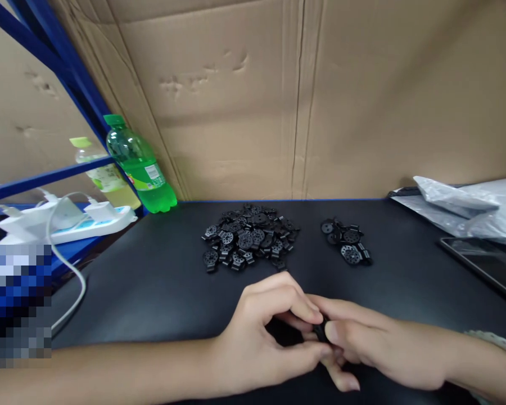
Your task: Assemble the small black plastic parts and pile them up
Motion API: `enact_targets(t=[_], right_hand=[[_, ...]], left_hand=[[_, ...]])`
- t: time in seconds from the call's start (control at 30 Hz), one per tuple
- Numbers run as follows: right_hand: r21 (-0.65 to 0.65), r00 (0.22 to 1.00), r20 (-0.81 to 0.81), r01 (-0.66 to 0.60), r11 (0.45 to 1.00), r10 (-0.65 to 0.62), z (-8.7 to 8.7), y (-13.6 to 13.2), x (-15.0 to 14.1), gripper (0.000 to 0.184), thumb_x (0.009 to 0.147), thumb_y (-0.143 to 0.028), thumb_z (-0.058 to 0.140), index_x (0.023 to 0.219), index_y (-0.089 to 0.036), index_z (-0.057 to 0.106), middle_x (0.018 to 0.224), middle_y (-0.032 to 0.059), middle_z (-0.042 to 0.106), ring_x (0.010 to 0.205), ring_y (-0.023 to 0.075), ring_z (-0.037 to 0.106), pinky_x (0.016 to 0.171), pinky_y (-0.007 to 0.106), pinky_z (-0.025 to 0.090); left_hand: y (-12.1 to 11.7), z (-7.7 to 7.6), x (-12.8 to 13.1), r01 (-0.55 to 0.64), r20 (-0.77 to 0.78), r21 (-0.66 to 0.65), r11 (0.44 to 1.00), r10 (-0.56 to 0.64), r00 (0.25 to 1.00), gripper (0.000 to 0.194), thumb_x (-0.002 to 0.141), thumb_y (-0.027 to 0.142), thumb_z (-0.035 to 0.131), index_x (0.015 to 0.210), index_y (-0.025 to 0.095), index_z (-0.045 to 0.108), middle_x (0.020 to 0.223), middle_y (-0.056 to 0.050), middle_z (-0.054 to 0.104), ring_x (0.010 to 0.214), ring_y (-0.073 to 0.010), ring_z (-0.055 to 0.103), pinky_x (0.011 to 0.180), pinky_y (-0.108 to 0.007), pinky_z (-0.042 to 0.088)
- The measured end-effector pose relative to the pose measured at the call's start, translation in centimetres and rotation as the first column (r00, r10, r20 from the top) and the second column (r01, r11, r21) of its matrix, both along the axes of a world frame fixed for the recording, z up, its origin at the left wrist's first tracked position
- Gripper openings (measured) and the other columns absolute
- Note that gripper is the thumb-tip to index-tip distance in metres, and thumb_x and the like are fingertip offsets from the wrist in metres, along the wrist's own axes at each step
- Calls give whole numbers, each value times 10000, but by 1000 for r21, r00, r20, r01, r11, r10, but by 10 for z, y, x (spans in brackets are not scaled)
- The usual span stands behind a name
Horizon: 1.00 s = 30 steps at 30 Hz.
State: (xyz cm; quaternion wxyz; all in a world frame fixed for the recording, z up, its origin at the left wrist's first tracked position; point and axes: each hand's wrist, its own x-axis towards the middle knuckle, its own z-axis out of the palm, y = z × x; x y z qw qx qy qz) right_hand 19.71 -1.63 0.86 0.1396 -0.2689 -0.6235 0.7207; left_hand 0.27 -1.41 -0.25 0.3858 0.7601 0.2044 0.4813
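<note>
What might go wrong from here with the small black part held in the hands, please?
The small black part, mostly hidden between the left hand and right hand, could slip and be hard to spot against the dark black tabletop.

The large heap of black, round-faced parts and the smaller black cluster to its right look alike, so stray pieces might get mixed.

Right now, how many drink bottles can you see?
2: green bottle at the far left of the table; pale yellow bottle left of it, partly behind a blue bar.
</note>
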Motion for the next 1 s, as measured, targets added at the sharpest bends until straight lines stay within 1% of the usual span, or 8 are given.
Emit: enact_targets(t=[0.1, 0.27, 0.4, 0.5, 0.63, 0.83, 0.93, 1.0], right_hand=[[7, 999, 38, -5, 1000, 5, 3, 0, 2, 82, 931, -227, 403, 982, -182, 450, 843, -26, 390, 624, 88, 471, 642, 262, 380], [-16, 1000, 24, 1, 1000, 0, 0, 1, 0, 77, 891, -222, 432, 961, -189, 437, 851, -23, 419, 610, 85, 488, 645, 266, 396], [-211, 992, -120, 3, 977, -29, -7, 2, -5, 179, 841, -264, 486, 1005, -201, 452, 771, -42, 425, 594, 95, 455, 644, 278, 419], [-288, 979, -194, 3, 958, -62, -7, 1, -5, 225, 802, -235, 511, 1020, -197, 475, 773, -39, 440, 605, 95, 434, 658, 286, 445], [-165, 994, -107, 6, 986, -24, 2, 1, 5, 315, 768, -68, 455, 1059, -179, 507, 791, -33, 489, 626, 93, 515, 683, 281, 446], [29, 1000, -29, -8, 1000, 8, 7, 4, 17, 474, 794, 25, 384, 1182, -214, 517, 999, 2, 487, 662, 71, 495, 739, 279, 449], [93, 1000, 9, -6, 996, 5, 7, 6, 18, 576, 826, 17, 389, 1337, -239, 458, 947, -9, 483, 681, 89, 467, 726, 274, 434], [124, 1000, 13, 27, 992, -29, 7, 5, 17, 635, 838, 6, 397, 1416, -256, 410, 921, -13, 483, 698, 102, 445, 710, 268, 423]], left_hand=[[-1, -1, 0, -17, -11, 19, 1000, 18, 1000, 218, 637, 25, 817, 776, 126, 682, 763, -46, 654, 623, -120, 636, 562, -194, 559], [-2, -1, 1, -44, -24, 40, 998, 45, 999, 258, 601, -1, 778, 774, 141, 650, 751, -31, 642, 586, -118, 629, 533, -202, 532], [-2, 0, 1, -125, -40, 55, 991, 127, 991, 233, 579, 5, 727, 677, 158, 581, 653, -11, 616, 584, -123, 578, 518, -201, 488], [-3, 2, -2, -75, -32, -8, 997, 75, 997, 237, 592, -12, 706, 743, 146, 612, 726, -32, 643, 642, -128, 606, 550, -190, 513], [-3, 2, -6, 32, 36, -177, 984, -26, 999, 308, 646, -85, 603, 847, 145, 643, 892, -60, 672, 762, -133, 663, 647, -207, 568], [5, 1, -6, 135, 155, -367, 920, -83, 984, 258, 741, -95, 570, 805, 151, 615, 892, -32, 671, 792, -123, 689, 686, -206, 571], [7, 2, -7, 117, 127, -351, 929, -76, 989, 240, 791, -73, 550, 804, 155, 622, 909, -31, 678, 775, -115, 696, 689, -208, 570], [6, 3, -8, 79, 60, -237, 968, -66, 996, 242, 800, -72, 548, 793, 156, 630, 902, -36, 685, 790, -126, 699, 725, -231, 569]])
